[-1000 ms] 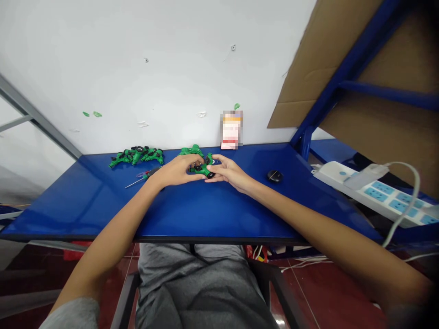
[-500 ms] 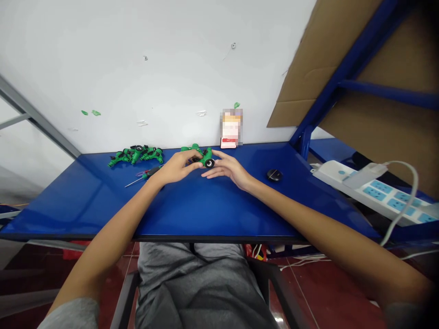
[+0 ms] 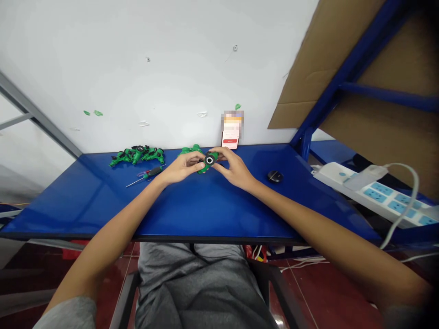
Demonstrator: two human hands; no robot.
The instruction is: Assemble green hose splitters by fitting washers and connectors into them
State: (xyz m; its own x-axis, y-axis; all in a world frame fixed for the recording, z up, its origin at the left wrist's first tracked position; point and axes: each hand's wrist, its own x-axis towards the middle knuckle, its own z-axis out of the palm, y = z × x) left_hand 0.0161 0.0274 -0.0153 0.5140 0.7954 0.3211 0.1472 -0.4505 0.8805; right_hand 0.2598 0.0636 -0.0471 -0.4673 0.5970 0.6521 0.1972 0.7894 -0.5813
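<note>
While both hands close on it from either side, the green plastic fitting point(image 3: 208, 162) sits centred in front of the person, black ring and white-centred hub facing up. It is held over the blue surface point(image 3: 206, 210); cannot tell if it touches.

Left hand point(image 3: 183, 167): partly closed, fingers reaching in from 9 o'clock, gripping the fitting's left side. Right hand point(image 3: 233, 171): partly closed, fingers arched in from 3 o'clock, on the fitting's right side. Fingertips partly hidden behind the part, so exact contact points unclear.

Clock from the fitting, 12 toward the wall:
- 11: second green fitting point(image 3: 190, 150), just behind the left hand's fingers.
- 9 to 10: green fitting pile point(image 3: 135, 155), well apart, parts tangled together.
- 9: screwdriver point(image 3: 151, 172), green and black handle, lying flat just beyond the left wrist, shaft running toward 8.
- 3: round black disc point(image 3: 275, 176), lying alone on the surface.
- 12 to 1: card point(image 3: 231, 137) with blurred print, upright against the wall at the far edge.
- 4: white power strip point(image 3: 373, 194), off the surface to the right, white cable point(image 3: 413, 201) looping from it.
- 2: cardboard sheet point(image 3: 329, 68) behind a blue metal frame point(image 3: 356, 59).
</note>
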